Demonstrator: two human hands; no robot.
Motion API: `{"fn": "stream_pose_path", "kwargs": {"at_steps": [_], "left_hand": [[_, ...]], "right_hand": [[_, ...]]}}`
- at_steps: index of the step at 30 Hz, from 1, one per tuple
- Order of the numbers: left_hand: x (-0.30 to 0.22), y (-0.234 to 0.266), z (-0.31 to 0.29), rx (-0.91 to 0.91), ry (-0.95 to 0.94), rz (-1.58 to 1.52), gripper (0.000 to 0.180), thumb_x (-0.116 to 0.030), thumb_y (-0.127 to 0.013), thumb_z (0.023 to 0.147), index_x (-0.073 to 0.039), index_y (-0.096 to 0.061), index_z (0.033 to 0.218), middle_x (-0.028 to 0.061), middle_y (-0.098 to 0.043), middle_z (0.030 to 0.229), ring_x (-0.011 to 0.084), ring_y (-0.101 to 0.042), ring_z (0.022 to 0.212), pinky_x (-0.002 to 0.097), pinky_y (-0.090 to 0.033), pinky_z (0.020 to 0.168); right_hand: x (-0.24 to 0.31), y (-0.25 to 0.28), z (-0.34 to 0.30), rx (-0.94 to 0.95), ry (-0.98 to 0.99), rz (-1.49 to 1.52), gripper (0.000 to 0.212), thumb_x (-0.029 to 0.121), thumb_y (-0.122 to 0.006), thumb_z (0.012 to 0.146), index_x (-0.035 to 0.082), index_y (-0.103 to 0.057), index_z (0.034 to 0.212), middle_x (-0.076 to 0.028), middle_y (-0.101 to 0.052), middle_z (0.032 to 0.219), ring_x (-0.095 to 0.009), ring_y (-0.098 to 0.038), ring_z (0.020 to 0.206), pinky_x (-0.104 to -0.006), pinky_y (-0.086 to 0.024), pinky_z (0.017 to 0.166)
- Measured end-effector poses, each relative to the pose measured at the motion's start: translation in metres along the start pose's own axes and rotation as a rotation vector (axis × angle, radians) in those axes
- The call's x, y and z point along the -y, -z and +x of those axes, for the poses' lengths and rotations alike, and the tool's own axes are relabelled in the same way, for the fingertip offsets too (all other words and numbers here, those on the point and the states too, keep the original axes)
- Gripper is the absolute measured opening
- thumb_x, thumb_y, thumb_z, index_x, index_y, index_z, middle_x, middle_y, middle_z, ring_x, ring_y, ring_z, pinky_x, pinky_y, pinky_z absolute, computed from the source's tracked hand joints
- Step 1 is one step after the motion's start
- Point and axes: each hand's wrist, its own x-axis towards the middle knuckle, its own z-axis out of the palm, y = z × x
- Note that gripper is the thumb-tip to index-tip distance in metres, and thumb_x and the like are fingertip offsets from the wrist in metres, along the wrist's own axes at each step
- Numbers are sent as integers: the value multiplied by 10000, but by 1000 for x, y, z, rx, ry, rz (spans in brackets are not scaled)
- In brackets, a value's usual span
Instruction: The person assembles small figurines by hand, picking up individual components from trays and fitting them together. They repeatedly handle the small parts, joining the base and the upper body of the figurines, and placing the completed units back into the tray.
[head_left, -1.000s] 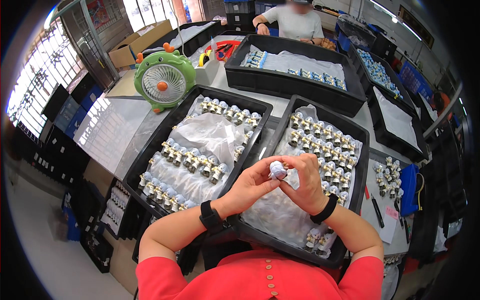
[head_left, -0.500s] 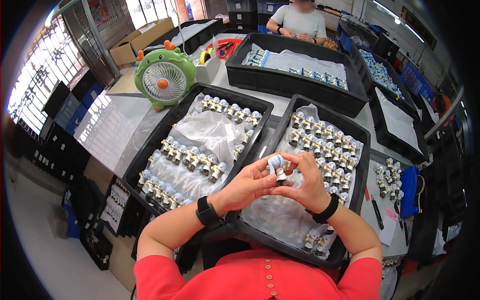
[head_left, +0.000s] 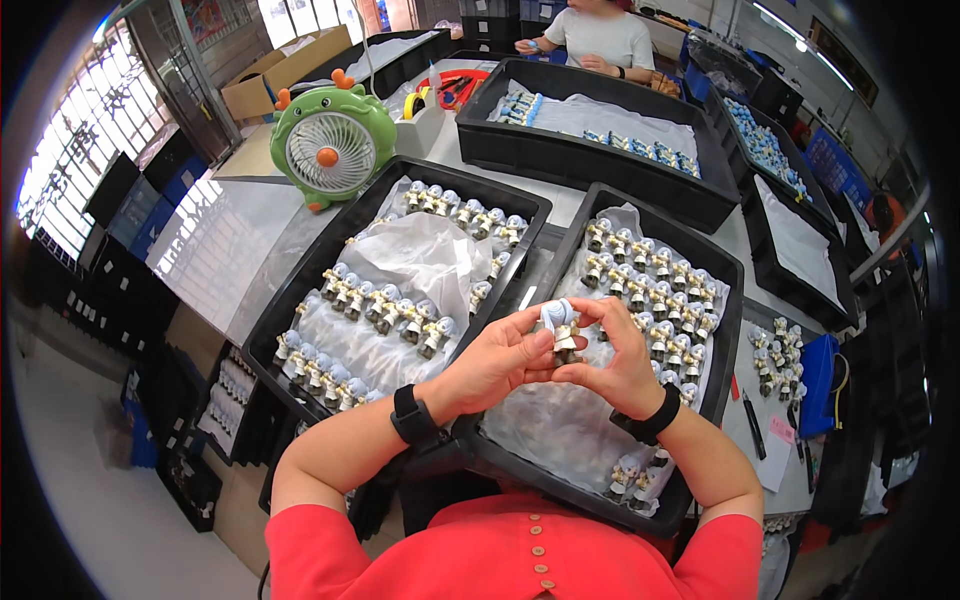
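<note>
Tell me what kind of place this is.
Probably a factory assembly or inspection bench. Black trays lined with plastic hold rows of identical small valve-like parts. Both hands, left hand and right hand, hold one part. Another person works opposite.

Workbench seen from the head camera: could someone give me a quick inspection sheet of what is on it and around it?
Surface: grey table carrying several black trays.
Job's things: a small white and metal part held over the right tray; rows of like parts on plastic sheet there and in the left tray.
Clutter: green fan, loose parts, pens and a blue cloth at the right edge.
Hands: left hand and right hand both grip the part; a black band on each wrist.
Cables: one thin cord rising behind the fan.
Surroundings: another person seated at the far end, cardboard box, windows at left.
</note>
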Motion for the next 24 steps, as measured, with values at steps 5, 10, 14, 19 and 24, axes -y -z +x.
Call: {"fn": "stream_pose_path", "kwargs": {"at_steps": [5,10,14,19,24], "left_hand": [[1,0,1,-14,1,-24,537,-320,-475,967,-59,-296,1400,151,-516,1269,216,-554,1136,357,-472,937],[1,1,1,-28,18,-31,513,-266,-508,957,-66,-312,1387,145,-503,1272,219,-537,1157,366,-474,943],[3,0,0,-74,-18,-50,515,-185,-569,924,-90,-323,1366,149,-502,1265,229,-525,1168,375,-484,935],[-2,4,-2,-111,-45,-97,458,-208,-551,935,-138,-336,1333,125,-554,1164,236,-558,1102,343,-503,867],[-68,18,-2,-314,-240,49,487,-237,-545,940,-184,-326,1371,94,-601,1003,182,-644,815,256,-526,672]], "right_hand": [[-1,0,-1,28,-69,59,669,268,-836,609,50,-551,1174,-75,-534,942,-221,-544,906,-330,-435,812],[-3,-1,-1,40,-104,66,662,219,-832,606,54,-551,1182,-71,-539,952,-217,-550,908,-327,-444,817],[1,-1,0,33,-67,20,673,171,-823,603,55,-540,1203,-78,-559,974,-218,-555,922,-335,-448,828],[2,1,-1,40,-83,69,671,144,-798,655,62,-514,1258,-77,-590,1009,-205,-565,949,-323,-444,820],[-3,2,-4,36,-121,144,585,135,-761,710,67,-527,1241,-61,-601,993,-183,-569,917,-297,-435,762]]}}
